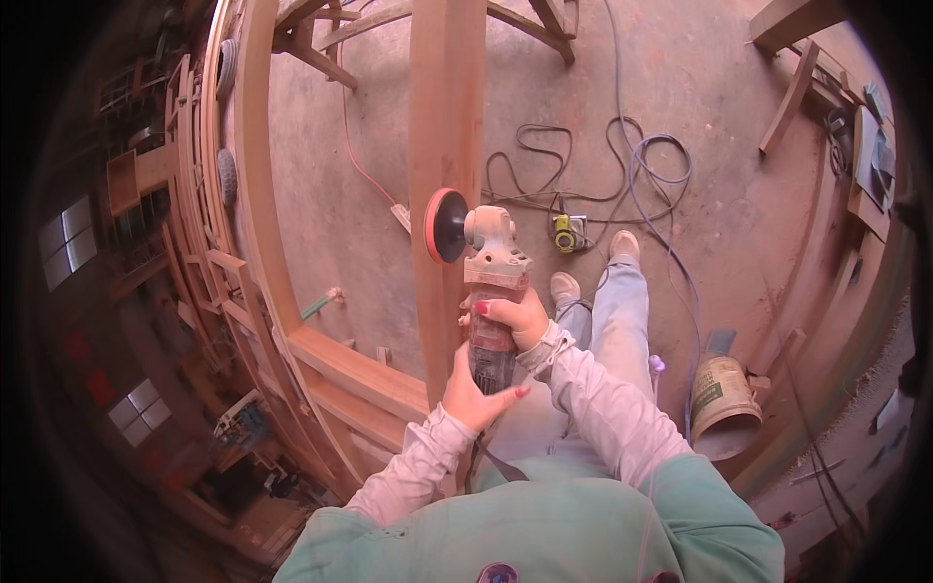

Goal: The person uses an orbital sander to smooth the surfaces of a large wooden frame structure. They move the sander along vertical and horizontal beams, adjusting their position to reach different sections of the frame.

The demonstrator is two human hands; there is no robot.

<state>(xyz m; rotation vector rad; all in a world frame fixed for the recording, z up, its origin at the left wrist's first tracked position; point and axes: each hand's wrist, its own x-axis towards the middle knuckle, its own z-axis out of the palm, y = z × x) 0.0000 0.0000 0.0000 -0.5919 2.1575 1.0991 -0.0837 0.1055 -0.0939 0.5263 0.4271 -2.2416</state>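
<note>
An angle grinder (493, 335) with a dusty pale head is held in front of my body, over a long wooden beam (445, 107). Its round black pad with an orange-red sanding disc (446, 226) stands on edge, facing left. Whether the disc touches the wood, I cannot tell. My right hand (523, 317) is wrapped round the middle of the grinder's body. Lower down, my left hand (475, 396) cups the rear end of the body, its thumb stretched out to the right. Some fingers of both hands are hidden behind the tool.
A wooden frame (364, 374) joins the beam on the left. On the floor lie a yellow-green power tool (568, 234) and looped cords (664, 160). A bucket (727, 408) lies tipped to the right of my legs. Wooden trestles (535, 29) stand at the far side.
</note>
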